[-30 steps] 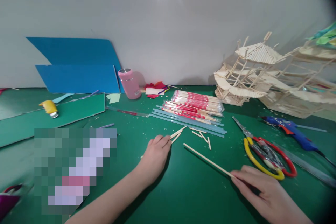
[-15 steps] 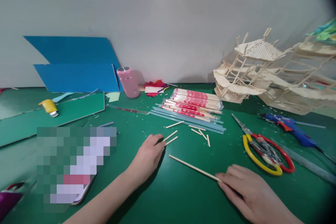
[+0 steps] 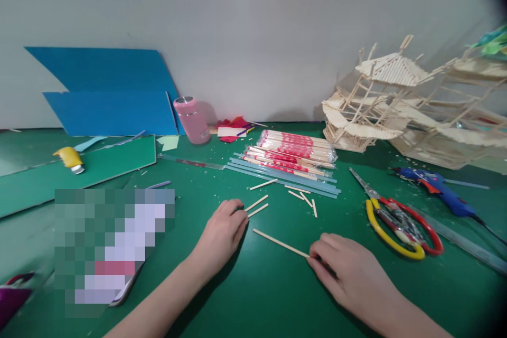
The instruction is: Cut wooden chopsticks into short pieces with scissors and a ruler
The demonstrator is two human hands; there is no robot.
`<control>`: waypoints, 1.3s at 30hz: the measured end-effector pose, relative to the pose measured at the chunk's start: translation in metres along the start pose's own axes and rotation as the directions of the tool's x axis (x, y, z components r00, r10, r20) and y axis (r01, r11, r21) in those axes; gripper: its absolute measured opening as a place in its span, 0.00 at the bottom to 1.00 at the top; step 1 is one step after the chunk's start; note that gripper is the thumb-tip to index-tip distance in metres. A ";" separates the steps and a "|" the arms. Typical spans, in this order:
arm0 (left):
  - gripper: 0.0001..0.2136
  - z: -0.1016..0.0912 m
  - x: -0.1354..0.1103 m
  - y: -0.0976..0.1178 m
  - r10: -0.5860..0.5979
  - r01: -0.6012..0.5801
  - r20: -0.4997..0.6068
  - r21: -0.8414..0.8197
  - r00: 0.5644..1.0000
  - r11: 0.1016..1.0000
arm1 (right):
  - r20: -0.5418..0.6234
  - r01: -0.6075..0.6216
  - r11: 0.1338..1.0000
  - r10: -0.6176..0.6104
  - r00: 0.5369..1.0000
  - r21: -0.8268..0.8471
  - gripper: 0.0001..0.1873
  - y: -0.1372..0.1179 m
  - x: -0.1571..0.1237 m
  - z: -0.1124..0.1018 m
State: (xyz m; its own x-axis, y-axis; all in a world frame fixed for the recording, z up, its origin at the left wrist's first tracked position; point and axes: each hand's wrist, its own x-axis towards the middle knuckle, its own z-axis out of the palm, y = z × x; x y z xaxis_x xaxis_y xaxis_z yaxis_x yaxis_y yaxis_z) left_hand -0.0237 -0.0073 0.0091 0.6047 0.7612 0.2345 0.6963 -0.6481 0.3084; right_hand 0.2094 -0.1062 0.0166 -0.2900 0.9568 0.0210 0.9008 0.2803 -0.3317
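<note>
Red printing runs across the wrapped chopstick packs (image 3: 295, 143), but it is too small to read, as is the pale label (image 3: 204, 135) low on the pink cup (image 3: 190, 116). In front of the packs, the right hand (image 3: 348, 272) pinches a long stick (image 3: 280, 244) between thumb and fingers at its near end; the rest slants out to the left, its tip just beside the left hand (image 3: 219, 229) but apart from it. The left fingers touch the near ends of two short sticks (image 3: 257, 203) on the green table (image 3: 273, 301) — whether pinched or merely covered, I cannot tell. More short pieces (image 3: 306, 199) lie beyond the long stick, well left of the scissors (image 3: 376, 201).
</note>
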 end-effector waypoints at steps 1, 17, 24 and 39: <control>0.10 0.000 0.000 0.000 -0.008 0.008 -0.005 0.003 1.000 1.000 | 0.005 0.010 1.000 -0.010 1.000 -0.006 0.09 0.001 0.002 -0.001; 0.08 -0.010 0.001 0.009 -0.111 0.103 0.051 0.142 0.992 0.984 | -0.071 0.029 0.983 -0.017 0.997 0.182 0.09 0.003 0.020 -0.022; 0.08 -0.015 0.004 0.009 -0.143 0.133 0.044 0.174 0.989 0.976 | -0.143 0.058 0.968 -0.024 0.989 0.242 0.09 0.001 0.033 -0.019; 0.09 -0.038 0.007 0.070 -0.172 0.220 0.155 -0.380 0.973 0.899 | -0.138 0.148 0.857 -0.091 0.986 0.494 0.10 -0.007 0.053 -0.034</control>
State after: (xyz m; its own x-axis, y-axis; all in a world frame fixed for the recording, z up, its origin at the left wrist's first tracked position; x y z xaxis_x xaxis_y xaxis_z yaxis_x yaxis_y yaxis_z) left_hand 0.0149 -0.0462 0.0671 0.5284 0.8484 0.0317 0.6118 -0.4064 0.6786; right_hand 0.1985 -0.0548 0.0518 -0.3235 0.9288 0.1809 0.5692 0.3438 -0.7469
